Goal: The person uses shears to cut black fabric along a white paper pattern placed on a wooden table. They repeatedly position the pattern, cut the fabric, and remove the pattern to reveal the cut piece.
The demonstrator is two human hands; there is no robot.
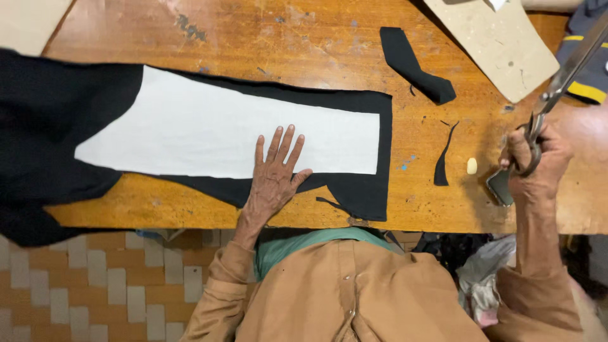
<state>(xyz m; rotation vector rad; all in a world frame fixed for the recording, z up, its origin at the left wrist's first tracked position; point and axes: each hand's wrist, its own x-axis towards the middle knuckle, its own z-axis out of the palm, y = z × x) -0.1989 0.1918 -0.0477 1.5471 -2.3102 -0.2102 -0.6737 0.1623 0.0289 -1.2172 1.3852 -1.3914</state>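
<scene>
My left hand [275, 170] lies flat with fingers spread on a white fabric pattern piece [209, 130], pressing it onto black cloth [50, 120] spread over the wooden table [304, 38]. My right hand [536, 162] grips the handles of large metal scissors [567, 73], blades pointing up and away to the right, held off the cloth near the table's right side. The black cloth extends past the white piece on all sides and hangs over the left edge.
A folded black fabric scrap [415, 63] and a thin black sliver [443, 161] lie right of the cloth. A small piece of tailor's chalk [472, 166] sits near the right hand. A beige cardboard pattern [500, 41] lies top right. Tiled floor [95, 291] is below.
</scene>
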